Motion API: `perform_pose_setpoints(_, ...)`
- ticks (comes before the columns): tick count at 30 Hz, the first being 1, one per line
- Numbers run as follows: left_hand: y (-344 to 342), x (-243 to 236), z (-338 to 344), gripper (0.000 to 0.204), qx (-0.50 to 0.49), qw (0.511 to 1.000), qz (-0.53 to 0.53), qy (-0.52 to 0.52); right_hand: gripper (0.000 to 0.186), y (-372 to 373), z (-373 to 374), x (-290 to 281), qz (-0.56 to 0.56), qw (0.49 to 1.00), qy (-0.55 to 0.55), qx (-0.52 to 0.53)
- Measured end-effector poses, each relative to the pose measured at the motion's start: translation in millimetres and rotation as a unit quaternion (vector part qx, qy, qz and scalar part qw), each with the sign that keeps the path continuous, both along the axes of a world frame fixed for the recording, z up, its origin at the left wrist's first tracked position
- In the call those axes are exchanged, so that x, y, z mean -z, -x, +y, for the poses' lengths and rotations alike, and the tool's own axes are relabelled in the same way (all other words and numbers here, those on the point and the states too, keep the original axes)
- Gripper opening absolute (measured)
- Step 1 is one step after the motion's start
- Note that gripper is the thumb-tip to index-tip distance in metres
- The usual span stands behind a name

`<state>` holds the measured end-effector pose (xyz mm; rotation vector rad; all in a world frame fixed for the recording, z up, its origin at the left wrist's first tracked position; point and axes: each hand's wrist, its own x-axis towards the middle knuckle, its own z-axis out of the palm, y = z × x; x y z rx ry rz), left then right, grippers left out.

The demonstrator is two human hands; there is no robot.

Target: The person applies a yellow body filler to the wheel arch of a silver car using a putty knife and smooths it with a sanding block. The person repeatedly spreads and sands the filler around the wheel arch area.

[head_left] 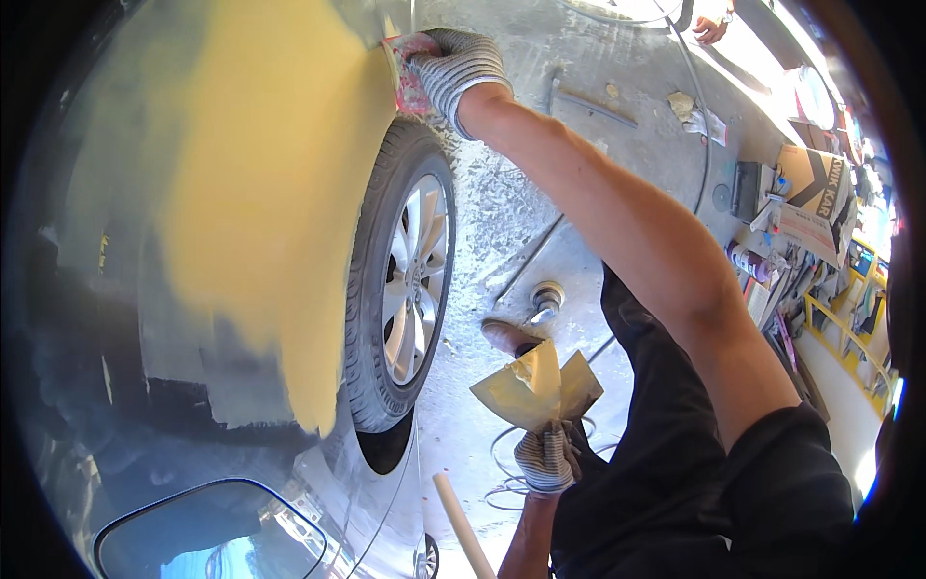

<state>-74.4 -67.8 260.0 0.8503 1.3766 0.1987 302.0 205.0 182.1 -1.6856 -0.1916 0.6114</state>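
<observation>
Nearest the camera, the gloved left hand (545, 454) is clamped on flat spreader blades (536, 388) smeared with yellow filler. Farther off, the gloved right hand (453, 68) presses a pink sanding pad (407, 77), fingers closed over it, against the yellow-filled car fender (270, 193) above the wheel (405, 280). Smoothing the filler edge appears to be under way; more even strokes along the arch seem called for. Brown cardboard boxes (810, 188) lie on the floor (502, 222) at right.
</observation>
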Motion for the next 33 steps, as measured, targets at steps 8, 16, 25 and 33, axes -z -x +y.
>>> perform_pose_setpoints(8, 14.0, 0.3, -2.9, 0.02, -0.013, 1.0, -0.018, -0.011, 0.012, 3.3, 4.2, -4.6, 0.043, 0.997, -0.06, -0.005)
perform_pose_setpoints(16, 23.9, 0.4, -8.4, 0.016, 0.002, 1.0, -0.014, -0.021, 0.024, 14.1, 2.7, -23.4, 0.232, 0.935, -0.265, -0.037)
perform_pose_setpoints(25, 41.7, 4.8, -16.7, 0.023, -0.018, 0.999, -0.014, -0.023, 0.025, 35.9, -4.2, -38.9, 0.108, 0.965, -0.227, -0.078)
perform_pose_setpoints(33, 59.5, 3.9, -16.6, 0.023, -0.023, 0.999, -0.036, -0.032, 0.022, 71.1, -16.6, -64.4, 0.058, 0.954, -0.278, -0.091)
